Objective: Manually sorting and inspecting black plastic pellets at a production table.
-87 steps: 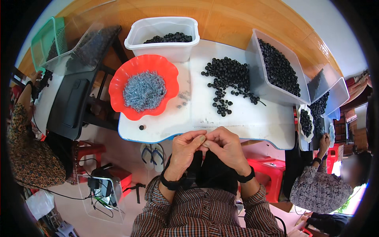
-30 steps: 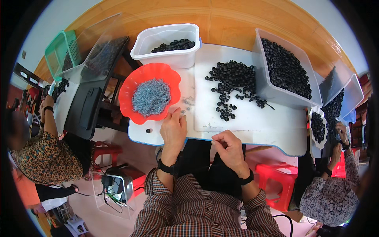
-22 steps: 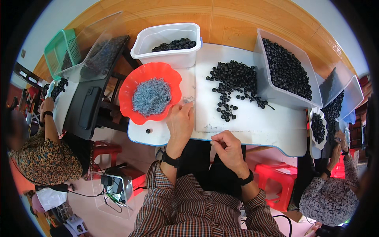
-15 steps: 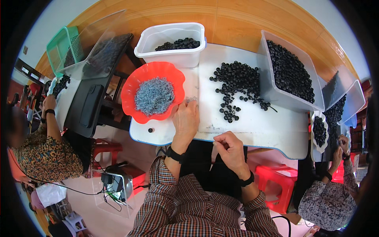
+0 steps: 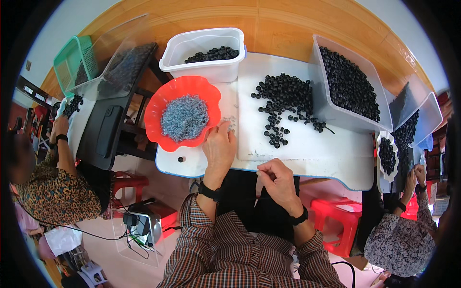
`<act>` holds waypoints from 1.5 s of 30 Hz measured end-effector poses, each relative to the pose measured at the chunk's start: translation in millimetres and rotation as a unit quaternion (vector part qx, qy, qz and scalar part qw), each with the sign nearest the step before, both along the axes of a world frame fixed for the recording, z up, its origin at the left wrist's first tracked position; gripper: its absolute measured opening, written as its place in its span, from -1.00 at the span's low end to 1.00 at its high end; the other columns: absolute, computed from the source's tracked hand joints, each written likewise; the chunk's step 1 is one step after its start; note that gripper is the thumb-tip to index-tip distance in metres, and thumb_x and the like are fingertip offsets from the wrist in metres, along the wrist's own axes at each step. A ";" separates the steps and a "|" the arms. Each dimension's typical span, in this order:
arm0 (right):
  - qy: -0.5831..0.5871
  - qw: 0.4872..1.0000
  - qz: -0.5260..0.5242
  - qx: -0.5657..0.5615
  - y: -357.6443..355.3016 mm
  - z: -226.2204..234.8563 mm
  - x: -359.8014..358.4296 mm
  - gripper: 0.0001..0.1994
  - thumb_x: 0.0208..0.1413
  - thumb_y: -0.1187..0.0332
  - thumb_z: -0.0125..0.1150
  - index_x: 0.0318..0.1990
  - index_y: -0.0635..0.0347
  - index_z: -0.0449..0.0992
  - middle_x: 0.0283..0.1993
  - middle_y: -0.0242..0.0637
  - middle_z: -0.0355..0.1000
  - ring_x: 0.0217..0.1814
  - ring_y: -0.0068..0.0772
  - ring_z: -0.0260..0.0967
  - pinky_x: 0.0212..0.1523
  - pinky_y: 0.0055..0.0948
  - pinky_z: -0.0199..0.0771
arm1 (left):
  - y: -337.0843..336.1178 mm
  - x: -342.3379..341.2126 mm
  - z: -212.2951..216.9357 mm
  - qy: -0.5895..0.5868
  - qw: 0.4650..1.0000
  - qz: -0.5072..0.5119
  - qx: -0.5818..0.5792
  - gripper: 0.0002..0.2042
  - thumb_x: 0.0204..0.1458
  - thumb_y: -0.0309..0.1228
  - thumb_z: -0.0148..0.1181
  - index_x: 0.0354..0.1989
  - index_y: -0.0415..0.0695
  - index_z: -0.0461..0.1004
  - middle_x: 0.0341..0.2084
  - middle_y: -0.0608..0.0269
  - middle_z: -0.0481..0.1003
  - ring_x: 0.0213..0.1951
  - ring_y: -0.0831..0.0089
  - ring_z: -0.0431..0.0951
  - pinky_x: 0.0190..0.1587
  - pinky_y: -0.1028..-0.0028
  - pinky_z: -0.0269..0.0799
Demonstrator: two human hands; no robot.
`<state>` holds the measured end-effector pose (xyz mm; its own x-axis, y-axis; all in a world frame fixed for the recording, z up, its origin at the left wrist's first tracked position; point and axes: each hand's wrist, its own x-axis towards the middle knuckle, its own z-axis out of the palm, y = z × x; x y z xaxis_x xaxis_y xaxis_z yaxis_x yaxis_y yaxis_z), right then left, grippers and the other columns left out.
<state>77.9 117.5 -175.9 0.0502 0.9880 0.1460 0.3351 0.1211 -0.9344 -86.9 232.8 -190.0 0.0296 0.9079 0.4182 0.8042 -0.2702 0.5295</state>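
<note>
My left hand (image 5: 219, 150) is at the right rim of a red scalloped bowl (image 5: 150, 113), over the white table. Its thumb and index finger are apart; the other fingers are partly hidden. Small clear bluish pieces (image 5: 185, 117) fill the bowl's middle, and a few more clear pieces (image 5: 231, 122) lie scattered beside my fingertips. Closer to the table's front edge, my right hand (image 5: 278, 182) is closed, thumb against the bent index finger; whatever it may hold is too small to make out. One black bead (image 5: 180, 159) lies alone below the bowl.
Loose black beads (image 5: 288, 91) are heaped on the white board (image 5: 249, 139). Behind stands a white tub (image 5: 204, 69) with black beads; on the right, a clear bin (image 5: 336, 113) is full of them. Other people sit left (image 5: 57, 187) and right (image 5: 401, 242). A red stool (image 5: 338, 221) stands below.
My left hand has shifted slightly left and down, from the scattered clear pieces to the bowl's rim, its thumb now apart from the index finger. The right hand stays almost where it was.
</note>
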 end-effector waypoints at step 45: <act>0.054 0.996 -0.051 0.042 3.7 6.4 -5.7 -0.81 0.09 0.56 0.23 -0.12 0.28 0.52 -0.33 -0.27 0.38 -0.45 -0.50 0.39 -0.43 -0.55 0.41 | -35.4 3.4 19.9 -0.276 0.935 -0.117 -0.188 -0.85 0.09 -0.45 0.21 -0.23 -0.26 0.50 -0.63 0.32 0.41 -0.66 0.58 0.33 -0.61 0.54 0.22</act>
<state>72.2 121.2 -169.5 0.1689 0.9616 0.2164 0.2468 0.1713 -0.9538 -83.6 197.4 -170.1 0.1200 0.9894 0.0819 0.3230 -0.1169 0.9391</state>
